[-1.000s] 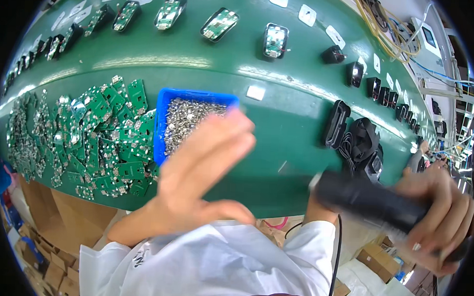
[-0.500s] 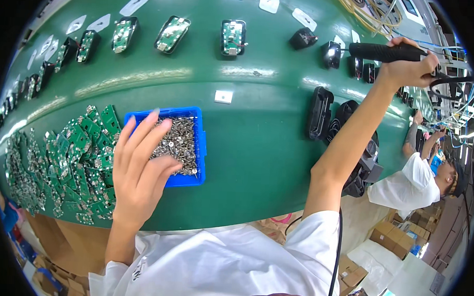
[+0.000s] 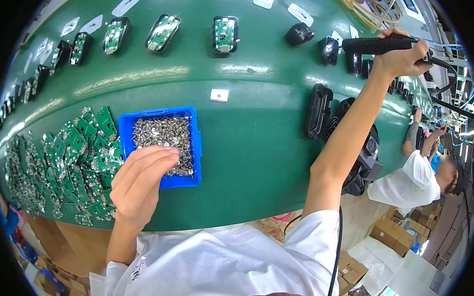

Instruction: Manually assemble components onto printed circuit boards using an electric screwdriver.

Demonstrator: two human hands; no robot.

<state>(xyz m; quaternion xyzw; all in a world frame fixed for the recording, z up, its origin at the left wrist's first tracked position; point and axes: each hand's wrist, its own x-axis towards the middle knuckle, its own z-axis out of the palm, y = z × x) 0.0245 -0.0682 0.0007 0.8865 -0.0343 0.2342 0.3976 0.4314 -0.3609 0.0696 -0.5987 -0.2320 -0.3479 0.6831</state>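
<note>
My left hand [image 3: 140,184] is over the near-left edge of a blue bin [image 3: 198,162], its fingers drawn together in a pinch. Small metal screws [image 3: 164,132] fill the bin. Whatever may be between the fingertips is too small to make out. Out at the far right, my right hand [image 3: 403,57] is closed round a black electric screwdriver [image 3: 373,46] with a cord at its back. The tool's front points left, toward a small black housing [image 3: 329,50].
Loose green circuit boards [image 3: 75,158] lie heaped left of the bin. Black housings with boards [image 3: 225,34] stand in a row at the back. A white plate [image 3: 219,95] lies mid-table. Black plastic parts [image 3: 318,111] sit under my right arm. A co-worker [image 3: 411,180] is at the right.
My left hand has gone from spread fingers over the screws to a pinch, drawing back slightly toward me. My right hand and the screwdriver have moved a little left and away from me.
</note>
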